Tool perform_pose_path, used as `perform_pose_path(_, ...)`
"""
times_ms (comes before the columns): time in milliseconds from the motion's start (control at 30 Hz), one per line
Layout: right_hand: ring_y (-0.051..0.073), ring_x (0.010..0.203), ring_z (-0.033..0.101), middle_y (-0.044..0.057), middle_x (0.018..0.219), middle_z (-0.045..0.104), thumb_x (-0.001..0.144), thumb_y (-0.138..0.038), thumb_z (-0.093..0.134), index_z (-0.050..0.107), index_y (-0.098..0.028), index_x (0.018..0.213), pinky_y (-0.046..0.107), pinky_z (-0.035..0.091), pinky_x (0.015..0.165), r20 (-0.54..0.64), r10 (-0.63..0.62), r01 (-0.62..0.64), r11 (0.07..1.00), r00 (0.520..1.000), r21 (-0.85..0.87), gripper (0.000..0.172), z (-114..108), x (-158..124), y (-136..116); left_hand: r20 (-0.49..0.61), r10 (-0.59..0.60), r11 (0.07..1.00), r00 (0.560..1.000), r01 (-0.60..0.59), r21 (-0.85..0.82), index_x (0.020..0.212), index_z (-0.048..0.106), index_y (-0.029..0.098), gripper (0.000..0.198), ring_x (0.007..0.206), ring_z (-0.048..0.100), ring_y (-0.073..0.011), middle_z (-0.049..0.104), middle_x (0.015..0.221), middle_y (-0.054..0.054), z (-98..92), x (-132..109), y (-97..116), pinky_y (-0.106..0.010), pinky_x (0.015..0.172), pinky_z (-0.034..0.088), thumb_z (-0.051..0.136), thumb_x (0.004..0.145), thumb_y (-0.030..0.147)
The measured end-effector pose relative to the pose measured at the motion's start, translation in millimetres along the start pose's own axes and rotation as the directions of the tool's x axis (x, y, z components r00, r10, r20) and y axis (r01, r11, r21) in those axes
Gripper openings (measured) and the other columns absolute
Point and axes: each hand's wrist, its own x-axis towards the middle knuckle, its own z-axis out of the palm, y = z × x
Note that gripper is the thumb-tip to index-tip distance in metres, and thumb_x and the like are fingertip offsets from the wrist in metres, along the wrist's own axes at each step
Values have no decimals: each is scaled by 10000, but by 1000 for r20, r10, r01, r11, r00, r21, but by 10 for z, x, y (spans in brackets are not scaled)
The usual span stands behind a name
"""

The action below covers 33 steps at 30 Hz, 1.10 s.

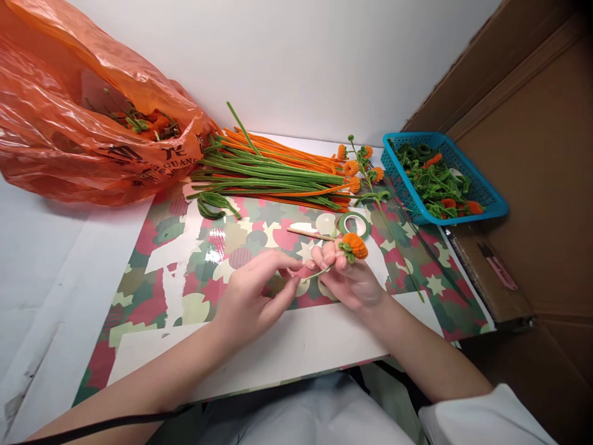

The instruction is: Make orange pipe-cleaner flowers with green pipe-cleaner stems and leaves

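My right hand point(354, 284) pinches an orange pipe-cleaner flower point(356, 246) just below its head, where small green sepals show. Its thin green stem point(317, 274) points left, towards my other hand. There, my left hand point(259, 290) has thumb and index finger brought close together at the stem's free end; whether anything else is between them is too small to tell. Just behind the flower lie a roll of green floral tape point(345, 227) and a thin brown stick point(309, 233).
Orange pipe cleaners point(287, 148) and green pipe cleaners point(273, 179) lie in a bundle behind my hands. An orange plastic bag point(92, 148) with flowers stands left. Right are a finished flower spray point(382, 213), a blue basket point(463, 219) of green and orange pieces, and a pink cutter point(500, 272).
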Motion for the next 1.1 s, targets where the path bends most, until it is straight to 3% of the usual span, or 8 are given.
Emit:
perform_pose_path(133,117,626,364,-39,634,467,628,-440,867,719,-272,627,310,383,694,-17,2,-3,1000,1000,-22,224,3,0,27,-86,278,943,957,-254,216,889,624,210,134,649,625,-130,706,758,-4,14,-6,-10,-259,602,464,680,814,114)
perform_pose_path(333,126,657,406,-33,642,471,615,-459,867,712,-266,626,289,401,666,-40,34,-36,998,999,-46,248,-1,0,34,-112,353,907,929,-311,283,866,634,201,169,576,609,-121,720,724,1,-3,-17,15,-264,547,425,706,781,74)
perform_pose_path(500,117,663,431,-34,648,497,615,-446,873,723,-253,640,285,408,697,-46,26,-27,999,999,-33,246,-4,0,46,-75,-86,991,993,78,-109,760,666,199,80,598,606,-123,699,680,6,3,-9,54,-249,561,466,676,812,140)
perform_pose_path(633,112,648,434,-40,629,501,621,-416,878,721,-257,627,284,399,703,-19,19,-19,999,1000,-30,223,-2,-3,39,348,-509,585,788,613,-531,678,651,182,173,593,580,-100,635,626,21,12,31,18,-212,568,469,716,790,297)
perform_pose_path(767,110,611,410,-44,605,505,662,-416,853,721,-267,638,291,398,694,65,-35,38,998,997,-57,201,14,-4,28,667,-476,142,573,799,-585,624,606,157,286,535,530,-69,565,576,41,-5,75,-21,-189,548,443,798,696,357)
perform_pose_path(867,117,606,420,-38,603,536,665,-413,850,717,-268,638,297,399,675,87,-43,49,997,995,-66,199,25,-5,27,736,-425,77,526,832,-550,618,592,151,299,501,520,-64,567,568,36,-22,88,-21,-190,525,431,806,684,349)
perform_pose_path(967,121,606,418,-38,597,523,635,-429,863,694,-260,600,302,407,671,45,-18,20,998,999,-61,241,25,-6,25,665,-462,223,586,803,-553,634,599,162,271,493,525,-81,575,562,27,-23,74,0,-213,516,445,764,732,354)
perform_pose_path(1100,120,621,410,-42,604,468,613,-479,865,683,-250,615,301,403,673,-32,19,-21,997,999,-71,292,25,-9,19,255,-438,752,862,506,-421,748,655,183,114,582,591,-116,658,684,-7,-8,41,43,-230,525,482,689,813,271)
